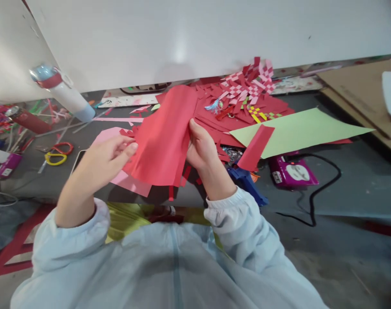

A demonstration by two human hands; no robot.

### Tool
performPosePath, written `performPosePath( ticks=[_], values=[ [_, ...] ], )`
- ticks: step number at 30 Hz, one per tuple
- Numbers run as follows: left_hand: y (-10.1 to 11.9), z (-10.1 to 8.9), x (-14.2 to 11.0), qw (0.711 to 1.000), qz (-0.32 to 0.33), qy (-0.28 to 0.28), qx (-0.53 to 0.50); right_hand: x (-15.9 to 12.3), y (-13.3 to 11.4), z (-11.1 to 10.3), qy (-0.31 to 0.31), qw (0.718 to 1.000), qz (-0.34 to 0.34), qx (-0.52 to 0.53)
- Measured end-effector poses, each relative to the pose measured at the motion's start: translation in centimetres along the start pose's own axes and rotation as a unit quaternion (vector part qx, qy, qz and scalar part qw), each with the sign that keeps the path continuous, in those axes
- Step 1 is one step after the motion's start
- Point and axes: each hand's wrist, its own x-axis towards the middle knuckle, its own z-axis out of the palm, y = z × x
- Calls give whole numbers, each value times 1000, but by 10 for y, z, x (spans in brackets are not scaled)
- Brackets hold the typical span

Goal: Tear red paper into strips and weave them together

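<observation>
A large sheet of red paper [165, 137], curved lengthwise, is held up in front of me over the table. My right hand [202, 146] grips its right edge, thumb on the near face and fingers behind. At the lower left edge, my left hand [110, 156] has thumb and fingers drawn together on the paper; the exact contact is partly hidden. Under the left hand lies pink paper [135, 184]. Behind the red sheet spreads a pile of red paper pieces [211, 116], topped with pink-and-red woven paper strips [247, 83].
Light green paper [298, 128] and a small folded red piece [256, 148] lie to the right, near a purple box [294, 171] with a black cable. Scissors [58, 154], a red cylinder [28, 120] and a white bottle [65, 94] occupy the left. Cardboard [366, 94] sits far right.
</observation>
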Motion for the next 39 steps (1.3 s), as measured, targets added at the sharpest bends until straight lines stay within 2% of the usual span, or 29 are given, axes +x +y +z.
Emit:
performPosePath(
  ticks=[1,3,6,9,11,15,19,23,31,35,39],
  values=[
    [1,7,2,999,0,-19,-34,-1,-1,2,-5,1000,-3,6],
    [4,20,5,984,-27,-54,-167,-4,-2,5,-20,1000,2,18],
    [12,40,10,925,-72,-121,-353,-9,-2,9,-31,999,9,23],
    [20,53,15,883,-118,-123,-438,-14,-2,14,-52,998,32,-23],
    [23,58,18,876,-119,-108,-455,-16,-1,16,-76,993,42,-84],
    [24,66,24,889,-88,-78,-443,-16,2,16,-84,981,4,-173],
    [20,73,33,894,-96,-45,-435,-12,4,13,-62,978,-13,-197],
    [19,77,43,879,-107,-27,-464,-7,3,12,-25,980,-22,-196],
    [7,80,61,864,-97,-47,-492,-3,3,11,6,979,-22,-200],
    [-2,85,59,852,-75,-71,-512,-4,4,8,17,977,-5,-213],
    [-6,89,54,839,-68,-55,-537,-5,6,6,10,974,0,-225]
  ],
)
